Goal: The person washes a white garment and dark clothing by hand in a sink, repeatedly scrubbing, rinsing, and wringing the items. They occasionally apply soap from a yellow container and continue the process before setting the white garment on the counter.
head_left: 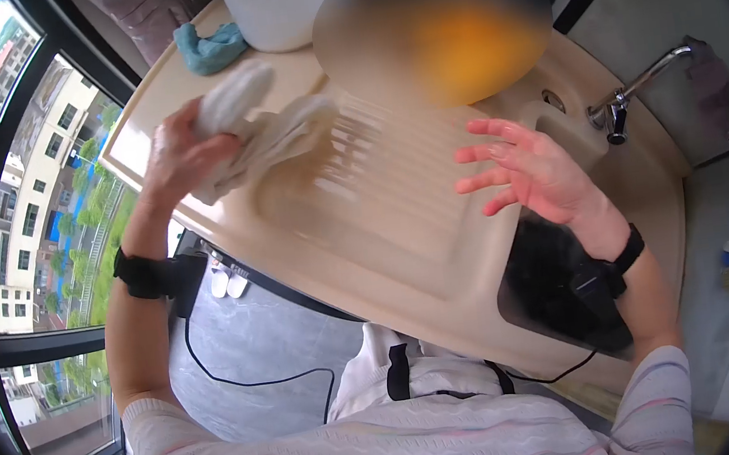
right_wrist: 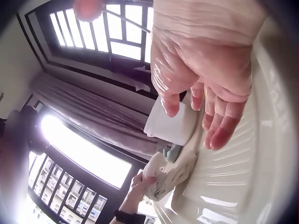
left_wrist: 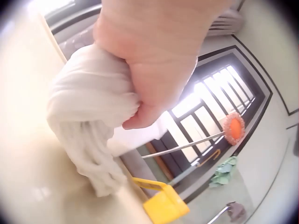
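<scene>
My left hand (head_left: 181, 159) grips a bunched white cloth (head_left: 288, 135) over the left end of a beige sink counter (head_left: 360, 264). In the left wrist view the white cloth (left_wrist: 91, 93) folds over beside the thumb, and its loose end hangs down in twisted strands. My right hand (head_left: 532, 169) is held above the right side of the ridged washboard (head_left: 414, 189), fingers spread and nothing in them. Wet shine shows on the palm of this right hand (right_wrist: 205, 70) in the right wrist view.
A white bucket (head_left: 283, 6) and a blue-green cloth (head_left: 210, 48) stand at the counter's back left. The faucet (head_left: 619, 110) juts in from the right. A yellow plastic thing with a handle (left_wrist: 166, 205) sits beyond the counter. Windows (head_left: 45, 221) line the left side.
</scene>
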Demonstrator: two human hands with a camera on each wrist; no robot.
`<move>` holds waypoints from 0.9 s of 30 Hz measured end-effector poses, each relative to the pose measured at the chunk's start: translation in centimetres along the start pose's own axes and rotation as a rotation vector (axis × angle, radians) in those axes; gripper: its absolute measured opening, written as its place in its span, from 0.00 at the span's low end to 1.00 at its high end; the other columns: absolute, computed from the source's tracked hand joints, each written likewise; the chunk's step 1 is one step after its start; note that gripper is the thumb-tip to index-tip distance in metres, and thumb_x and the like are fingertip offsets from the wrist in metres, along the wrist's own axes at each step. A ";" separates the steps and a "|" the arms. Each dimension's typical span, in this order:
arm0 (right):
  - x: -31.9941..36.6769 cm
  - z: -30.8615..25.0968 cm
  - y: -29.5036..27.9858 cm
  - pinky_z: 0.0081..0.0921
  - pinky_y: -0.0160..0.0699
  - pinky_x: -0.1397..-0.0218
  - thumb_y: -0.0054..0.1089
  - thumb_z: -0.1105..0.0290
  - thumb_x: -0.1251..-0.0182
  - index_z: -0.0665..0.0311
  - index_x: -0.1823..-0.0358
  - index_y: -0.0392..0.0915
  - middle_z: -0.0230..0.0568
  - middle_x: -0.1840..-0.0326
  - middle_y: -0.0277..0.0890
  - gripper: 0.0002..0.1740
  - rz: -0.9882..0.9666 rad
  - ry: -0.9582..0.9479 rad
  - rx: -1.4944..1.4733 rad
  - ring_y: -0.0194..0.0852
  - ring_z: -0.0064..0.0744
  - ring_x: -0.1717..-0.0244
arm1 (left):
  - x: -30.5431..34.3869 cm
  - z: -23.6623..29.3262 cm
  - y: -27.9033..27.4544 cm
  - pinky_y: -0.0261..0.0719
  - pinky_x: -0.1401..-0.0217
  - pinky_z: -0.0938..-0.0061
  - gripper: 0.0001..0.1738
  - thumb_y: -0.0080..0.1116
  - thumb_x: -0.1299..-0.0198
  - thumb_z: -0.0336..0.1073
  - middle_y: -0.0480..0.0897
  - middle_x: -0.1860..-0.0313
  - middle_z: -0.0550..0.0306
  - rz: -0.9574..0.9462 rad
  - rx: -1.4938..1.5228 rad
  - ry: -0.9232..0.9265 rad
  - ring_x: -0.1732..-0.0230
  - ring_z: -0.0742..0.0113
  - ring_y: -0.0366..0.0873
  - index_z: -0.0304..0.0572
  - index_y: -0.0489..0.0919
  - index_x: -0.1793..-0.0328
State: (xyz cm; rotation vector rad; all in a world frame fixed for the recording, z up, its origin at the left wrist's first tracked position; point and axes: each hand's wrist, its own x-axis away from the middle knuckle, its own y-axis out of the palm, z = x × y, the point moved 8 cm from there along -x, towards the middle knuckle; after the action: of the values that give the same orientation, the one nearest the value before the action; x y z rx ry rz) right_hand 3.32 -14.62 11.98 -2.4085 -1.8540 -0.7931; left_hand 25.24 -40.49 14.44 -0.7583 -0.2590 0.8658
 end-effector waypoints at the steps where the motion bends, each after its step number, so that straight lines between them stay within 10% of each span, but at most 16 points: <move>1: 1.7 0.2 -1.8 0.28 0.79 0.66 0.52 0.65 0.38 0.65 0.41 0.56 0.43 0.51 0.67 0.27 0.055 0.029 0.075 0.75 0.38 0.56 | -0.5 -1.1 -1.2 0.74 0.59 0.71 0.28 0.61 0.64 0.37 0.81 0.67 0.48 0.108 -0.155 0.066 0.65 0.61 0.78 0.36 0.75 0.52; 3: 8.2 0.9 -8.1 0.24 0.78 0.69 0.51 0.66 0.38 0.67 0.45 0.61 0.44 0.55 0.70 0.22 0.242 0.118 0.166 0.77 0.34 0.60 | -2.6 -5.8 1.1 0.74 0.56 0.71 0.27 0.56 0.60 0.32 0.80 0.63 0.47 0.016 -0.151 0.264 0.61 0.61 0.78 0.37 0.72 0.48; 9: 19.4 3.7 -21.9 0.23 0.78 0.72 0.53 0.64 0.39 0.66 0.50 0.67 0.42 0.58 0.73 0.18 0.561 0.276 0.326 0.77 0.28 0.64 | -3.9 -6.5 0.3 0.71 0.50 0.65 0.33 0.55 0.58 0.32 0.74 0.50 0.46 0.079 -0.802 0.066 0.50 0.58 0.73 0.40 0.67 0.40; 19: 10.1 21.6 -44.4 0.35 0.74 0.56 0.53 0.61 0.46 0.64 0.44 0.65 0.49 0.44 0.67 0.28 0.787 0.476 1.247 0.70 0.44 0.51 | 5.2 21.7 17.5 0.65 0.41 0.66 0.24 0.62 0.58 0.30 0.72 0.45 0.49 -0.222 -0.187 0.666 0.43 0.55 0.68 0.40 0.76 0.50; 22: 6.2 24.6 -40.3 0.35 0.69 0.50 0.55 0.62 0.48 0.67 0.48 0.69 0.54 0.46 0.68 0.26 0.586 0.504 1.278 0.69 0.52 0.50 | 7.1 26.9 22.1 0.69 0.48 0.67 0.21 0.63 0.60 0.30 0.74 0.50 0.47 -0.317 -0.142 0.710 0.49 0.51 0.72 0.38 0.76 0.55; 27: 7.2 21.3 -39.6 0.25 0.70 0.70 0.62 0.65 0.51 0.71 0.58 0.74 0.40 0.68 0.76 0.21 0.599 0.285 0.739 0.73 0.29 0.69 | 9.2 30.5 28.1 0.68 0.48 0.70 0.19 0.60 0.58 0.29 0.75 0.52 0.48 -0.385 0.050 0.740 0.52 0.52 0.73 0.37 0.76 0.55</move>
State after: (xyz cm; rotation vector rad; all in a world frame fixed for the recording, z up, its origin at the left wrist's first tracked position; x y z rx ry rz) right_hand -23.00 10.29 -15.59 -2.0237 -0.9704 -0.2938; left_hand -0.56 -6.79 15.91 -0.8940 0.2704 0.1912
